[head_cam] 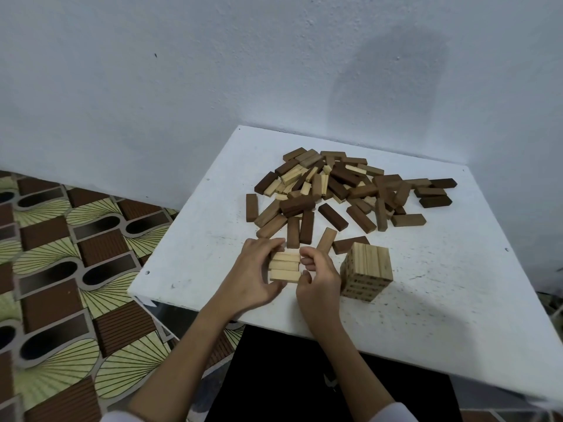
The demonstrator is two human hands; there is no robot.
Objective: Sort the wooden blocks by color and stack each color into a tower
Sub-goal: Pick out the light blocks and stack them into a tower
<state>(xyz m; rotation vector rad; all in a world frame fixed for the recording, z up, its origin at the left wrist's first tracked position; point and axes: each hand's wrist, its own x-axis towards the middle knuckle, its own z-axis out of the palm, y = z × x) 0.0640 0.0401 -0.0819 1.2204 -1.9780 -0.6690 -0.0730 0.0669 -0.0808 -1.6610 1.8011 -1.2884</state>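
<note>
Three light wooden blocks (285, 267) lie side by side near the front of the white table (426, 300). My left hand (254, 275) grips their left ends and my right hand (318, 278) pinches their right ends. A short tower of light blocks (367, 271) stands just right of my right hand. Behind them a loose pile of dark brown, mid brown and light blocks (341, 187) spreads over the middle of the table.
A pale wall (274, 71) runs right behind the table. The table's left edge drops to a patterned floor (76, 269). Stray brown blocks (306, 228) lie just beyond my fingers.
</note>
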